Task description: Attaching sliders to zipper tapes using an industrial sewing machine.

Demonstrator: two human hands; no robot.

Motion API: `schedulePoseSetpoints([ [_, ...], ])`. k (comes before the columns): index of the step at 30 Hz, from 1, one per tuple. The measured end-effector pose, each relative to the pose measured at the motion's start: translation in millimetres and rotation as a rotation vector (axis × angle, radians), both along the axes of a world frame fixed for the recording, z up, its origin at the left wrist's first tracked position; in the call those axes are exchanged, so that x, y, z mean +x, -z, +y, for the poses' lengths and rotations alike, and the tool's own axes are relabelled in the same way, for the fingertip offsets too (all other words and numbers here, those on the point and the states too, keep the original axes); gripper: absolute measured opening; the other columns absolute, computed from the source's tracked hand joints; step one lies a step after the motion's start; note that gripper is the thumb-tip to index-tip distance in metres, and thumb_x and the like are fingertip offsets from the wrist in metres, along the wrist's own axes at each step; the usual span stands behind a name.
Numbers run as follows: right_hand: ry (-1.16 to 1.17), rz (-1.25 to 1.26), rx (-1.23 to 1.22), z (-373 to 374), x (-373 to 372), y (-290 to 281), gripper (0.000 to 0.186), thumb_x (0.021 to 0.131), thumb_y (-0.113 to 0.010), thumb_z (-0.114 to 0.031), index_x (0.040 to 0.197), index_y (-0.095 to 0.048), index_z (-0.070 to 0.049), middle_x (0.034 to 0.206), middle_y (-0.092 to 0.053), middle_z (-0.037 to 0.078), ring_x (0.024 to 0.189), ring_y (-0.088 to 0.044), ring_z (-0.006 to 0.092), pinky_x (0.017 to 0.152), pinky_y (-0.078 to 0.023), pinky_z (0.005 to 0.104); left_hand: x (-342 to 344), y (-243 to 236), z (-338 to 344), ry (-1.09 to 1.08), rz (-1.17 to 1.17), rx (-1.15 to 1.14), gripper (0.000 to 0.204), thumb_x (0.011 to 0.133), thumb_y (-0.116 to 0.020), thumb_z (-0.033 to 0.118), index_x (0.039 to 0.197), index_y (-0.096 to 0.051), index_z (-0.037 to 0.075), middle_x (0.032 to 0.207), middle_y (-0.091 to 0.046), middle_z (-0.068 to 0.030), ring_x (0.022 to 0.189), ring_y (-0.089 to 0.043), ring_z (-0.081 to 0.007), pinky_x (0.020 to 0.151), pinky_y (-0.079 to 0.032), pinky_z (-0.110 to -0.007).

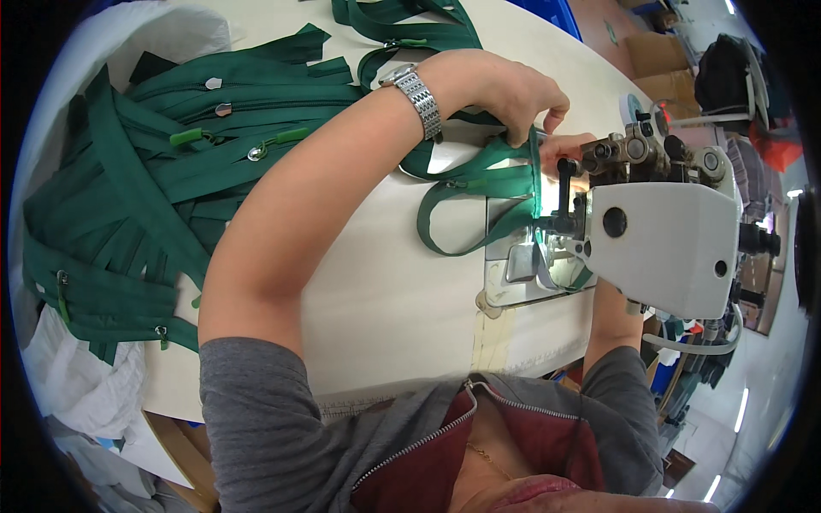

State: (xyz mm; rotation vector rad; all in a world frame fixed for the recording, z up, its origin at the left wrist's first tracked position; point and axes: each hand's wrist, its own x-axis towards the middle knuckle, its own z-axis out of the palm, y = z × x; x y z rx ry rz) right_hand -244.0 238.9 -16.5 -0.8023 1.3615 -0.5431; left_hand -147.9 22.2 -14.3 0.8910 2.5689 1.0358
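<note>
My left hand reaches over the sewing table, thumb and fingers pinched on a green zipper strip at the sewing machine. The strip bends into a loop on the table, and one edge runs along the lit plate beside the needle area. Just past the machine's head, my right hand shows only in part. Its fingers are near the strip's edge, and the machine hides the rest, so its grip cannot be made out.
A large heap of green zippers with metal and green pulls covers the table's left side. Another green zipper piece lies at the far edge. White cloth hangs at the left. Cardboard boxes stand beyond the table at the far right.
</note>
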Motion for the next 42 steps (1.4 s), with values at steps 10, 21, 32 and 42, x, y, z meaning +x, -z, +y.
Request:
schedulePoseSetpoints([
  [10, 0.328, 0.329, 0.036, -14.2, 46.8, -15.3, 0.020, 0.080, -0.069, -0.019, 0.089, -0.060, -0.004, 0.069, -0.049, -0.006, 0.060, -0.043, 0.0008, 0.052, -0.032, 0.0169, -3.4, 5.4, -7.5, 0.004, -0.122, 0.111, 0.037, 0.063, -0.067, 0.016, 0.098, -0.057, 0.009, 0.084, -0.059, -0.0082, 0.076, -0.058, -0.0219, 0.064, -0.046, -0.033],
  [21, 0.357, 0.814, -0.212, 3.4, 46.2, -19.7, 0.017, 0.082, -0.063, -0.019, 0.084, -0.061, -0.003, 0.073, -0.055, 0.003, 0.070, -0.051, 0.0148, 0.065, -0.037, 0.0279, -9.0, -0.1, -13.1, -0.117, 0.173, 0.065, 0.034, 0.071, -0.055, 0.004, 0.104, -0.059, 0.010, 0.093, -0.064, -0.0099, 0.091, -0.060, -0.0233, 0.078, -0.046, -0.036],
  [32, 0.357, 1.245, -0.431, 47.4, 63.0, -33.2, 0.015, 0.083, -0.057, -0.017, 0.082, -0.062, -0.003, 0.076, -0.057, 0.008, 0.077, -0.053, 0.0234, 0.078, -0.038, 0.0338, 51.3, -141.8, -16.1, -0.392, 0.635, -0.277, 0.020, 0.082, -0.047, 0.012, 0.091, -0.062, 0.002, 0.089, -0.063, -0.0189, 0.087, -0.061, -0.0307, 0.076, -0.047, -0.039],
  [42, 0.488, 1.502, -0.530, 147.8, 154.7, 5.4, 0.020, 0.084, -0.054, -0.021, 0.079, -0.064, -0.005, 0.075, -0.058, 0.010, 0.078, -0.055, 0.0273, 0.089, -0.038, 0.0398, 217.0, -66.2, 15.4, -0.131, -0.041, -0.262, 0.028, 0.078, -0.062, 0.011, 0.106, -0.060, 0.005, 0.098, -0.063, -0.0122, 0.086, -0.060, -0.0255, 0.077, -0.048, -0.034],
])
